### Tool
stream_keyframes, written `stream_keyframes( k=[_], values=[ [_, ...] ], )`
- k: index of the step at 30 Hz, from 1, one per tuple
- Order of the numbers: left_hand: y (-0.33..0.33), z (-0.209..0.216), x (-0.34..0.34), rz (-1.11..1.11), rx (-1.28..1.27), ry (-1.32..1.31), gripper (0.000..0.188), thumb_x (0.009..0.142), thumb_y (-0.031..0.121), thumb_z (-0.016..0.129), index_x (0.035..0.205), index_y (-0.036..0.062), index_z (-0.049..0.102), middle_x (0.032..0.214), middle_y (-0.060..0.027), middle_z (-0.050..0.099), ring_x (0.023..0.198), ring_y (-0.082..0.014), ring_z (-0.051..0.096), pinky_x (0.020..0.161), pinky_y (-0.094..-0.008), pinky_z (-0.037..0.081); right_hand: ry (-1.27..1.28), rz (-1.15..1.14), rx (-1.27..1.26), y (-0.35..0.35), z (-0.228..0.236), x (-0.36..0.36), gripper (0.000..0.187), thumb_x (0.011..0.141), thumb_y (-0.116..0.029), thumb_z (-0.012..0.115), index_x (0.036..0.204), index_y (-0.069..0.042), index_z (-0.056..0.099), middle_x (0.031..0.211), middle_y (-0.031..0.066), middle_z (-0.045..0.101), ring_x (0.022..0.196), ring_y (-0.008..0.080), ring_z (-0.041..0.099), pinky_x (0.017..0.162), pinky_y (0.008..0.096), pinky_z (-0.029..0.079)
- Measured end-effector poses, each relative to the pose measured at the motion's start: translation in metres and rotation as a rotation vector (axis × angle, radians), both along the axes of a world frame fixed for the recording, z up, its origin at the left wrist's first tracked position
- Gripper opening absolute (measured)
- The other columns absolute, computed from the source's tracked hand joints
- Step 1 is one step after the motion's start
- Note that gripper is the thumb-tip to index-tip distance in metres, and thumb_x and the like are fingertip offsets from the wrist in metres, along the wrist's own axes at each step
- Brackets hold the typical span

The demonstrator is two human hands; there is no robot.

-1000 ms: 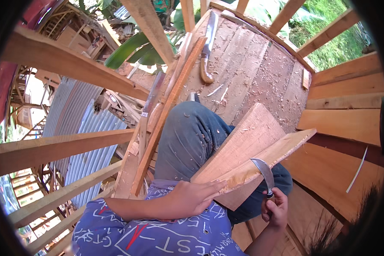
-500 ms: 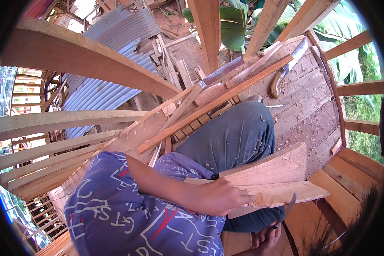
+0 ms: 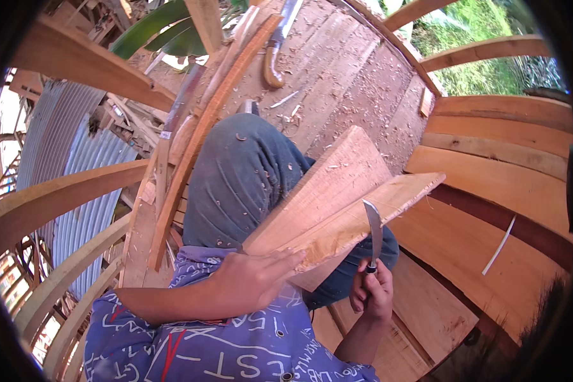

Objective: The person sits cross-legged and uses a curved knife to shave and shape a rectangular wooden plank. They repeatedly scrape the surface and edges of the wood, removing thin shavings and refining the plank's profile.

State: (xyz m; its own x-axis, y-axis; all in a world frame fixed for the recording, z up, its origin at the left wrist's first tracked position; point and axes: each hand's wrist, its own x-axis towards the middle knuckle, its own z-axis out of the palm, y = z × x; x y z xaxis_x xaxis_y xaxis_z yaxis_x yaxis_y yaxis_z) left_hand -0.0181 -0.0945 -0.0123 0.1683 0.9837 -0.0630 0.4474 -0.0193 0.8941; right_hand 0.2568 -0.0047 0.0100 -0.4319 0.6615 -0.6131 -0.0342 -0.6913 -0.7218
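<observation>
My left hand point(image 3: 254, 280) grips the near end of a wooden board point(image 3: 375, 216) with a rough, pale edge, its fingers stretched along the side. Another flat, wider board point(image 3: 331, 188) lies just beyond it, across my lap. In my right hand point(image 3: 372, 290) is a knife point(image 3: 374, 235) with a slim, curved blade, my fingers closed round its dark handle. The blade points up and away, in front of the board's rough edge; whether it touches the wood I cannot tell. My bent knee in dark trousers point(image 3: 242, 172) is left of the boards.
A long blade with a wooden handle point(image 3: 274, 63) lies on the shaving-strewn plank floor point(image 3: 344, 76). A long wooden strip point(image 3: 200, 127) leans left of my knee. Orange-brown planks point(image 3: 490, 184) spread at the right. Wooden beams point(image 3: 70, 184) and corrugated metal sheets point(image 3: 86, 210) are at the left.
The view has swung to the right. My right hand has come up with the knife from low beside the boards, bringing the blade upright near the rough edge. My left hand still grips the board.
</observation>
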Motion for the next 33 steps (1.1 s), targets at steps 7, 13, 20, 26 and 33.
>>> stream_keyframes(
  k=[7, 13, 20, 26, 33],
  values=[
    [0.012, 0.015, 0.004, -0.034, -0.086, -0.003, 0.046, 0.079, 0.005, 0.069, 0.124, -0.0006, 0.061, 0.105, -0.0209, 0.070, 0.074, -0.0291, 0.072, 0.064, -0.0344, 0.057, -0.094, -0.006, 0.098, -0.003, -0.005, 0.019, 0.028, 0.093, -0.022, 0.064, 0.106, 0.002, 0.057, 0.055, 0.0015, 0.046, 0.036, 0.0060, 0.039, 0.032, 0.0216, 0.027],
    [0.016, 0.024, 0.000, -0.072, -0.174, 0.024, 0.049, 0.079, 0.006, 0.068, 0.127, 0.0021, 0.059, 0.097, -0.0198, 0.069, 0.072, -0.0313, 0.070, 0.063, -0.0367, 0.055, -0.391, 0.046, 0.424, -0.018, -0.017, 0.012, 0.017, 0.093, -0.007, 0.060, 0.108, 0.000, 0.057, 0.060, -0.0029, 0.049, 0.041, 0.0031, 0.039, 0.037, 0.0210, 0.029],
    [0.012, 0.020, 0.004, -0.024, -0.173, 0.035, 0.049, 0.079, 0.005, 0.068, 0.128, 0.0031, 0.059, 0.078, -0.0177, 0.069, 0.067, -0.0314, 0.069, 0.060, -0.0368, 0.053, -0.257, -0.279, 0.230, -0.008, -0.004, 0.028, 0.019, 0.095, -0.008, 0.060, 0.111, -0.002, 0.051, 0.058, -0.0030, 0.046, 0.041, 0.0030, 0.039, 0.037, 0.0211, 0.031],
    [0.012, 0.022, 0.008, -0.031, -0.188, 0.069, 0.050, 0.080, 0.004, 0.068, 0.129, 0.0028, 0.059, 0.083, -0.0200, 0.070, 0.071, -0.0318, 0.071, 0.063, -0.0351, 0.054, 0.041, -0.091, -0.033, -0.007, -0.007, 0.010, 0.015, 0.095, -0.008, 0.059, 0.107, 0.001, 0.060, 0.063, -0.0031, 0.051, 0.042, 0.0021, 0.041, 0.038, 0.0201, 0.031],
    [0.014, 0.025, 0.010, -0.053, -0.212, 0.062, 0.049, 0.080, 0.003, 0.068, 0.129, 0.0019, 0.059, 0.086, -0.0210, 0.070, 0.074, -0.0301, 0.072, 0.066, -0.0332, 0.054, -0.402, -0.275, 0.321, -0.018, -0.008, 0.006, 0.014, 0.096, -0.009, 0.058, 0.108, -0.001, 0.057, 0.061, -0.0039, 0.047, 0.042, 0.0033, 0.040, 0.039, 0.0203, 0.031]
  ],
)
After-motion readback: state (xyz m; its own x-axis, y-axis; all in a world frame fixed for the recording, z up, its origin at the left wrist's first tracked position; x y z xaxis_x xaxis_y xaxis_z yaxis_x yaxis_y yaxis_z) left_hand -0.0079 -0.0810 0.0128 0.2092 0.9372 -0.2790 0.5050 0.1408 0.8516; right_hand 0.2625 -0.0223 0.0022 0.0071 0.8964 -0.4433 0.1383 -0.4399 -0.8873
